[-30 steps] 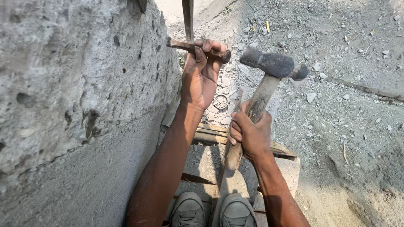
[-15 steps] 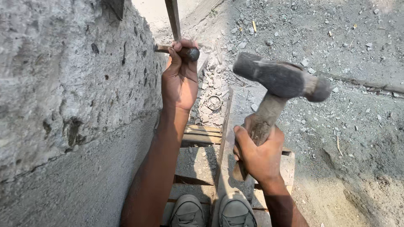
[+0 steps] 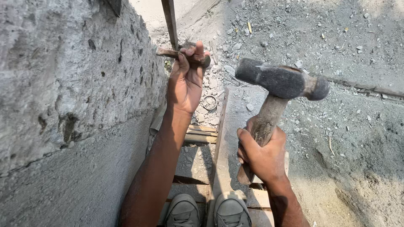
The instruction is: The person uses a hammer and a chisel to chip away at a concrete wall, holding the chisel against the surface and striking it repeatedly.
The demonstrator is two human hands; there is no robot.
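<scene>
The left hand (image 3: 185, 82) is closed around a rusty metal chisel (image 3: 168, 53), which lies almost level with its tip against the rough concrete wall (image 3: 71, 84) on the left. The right hand (image 3: 263, 153) grips the wooden handle of a heavy hammer (image 3: 280, 82); the dark steel head is raised, to the right of the chisel and well apart from its blunt end. The person stands on wooden planks (image 3: 202, 134), and two grey shoes (image 3: 206, 212) show at the near edge. Broken concrete pieces (image 3: 210, 84) and a small wire ring (image 3: 209, 102) lie on the ground below the hands, and a thin steel bar (image 3: 170, 21) rises at the far side, just behind the chisel.

To strike well, I think the chisel must stay firm and straight against the wall, so the blow goes along its axis. The fingers wrap close to the struck end, so the hammer face should land flat and in the centre; a glancing hit could slip onto the knuckles. A short, controlled swing seems safer than a wide one, because the footing on the planks is narrow.
</scene>
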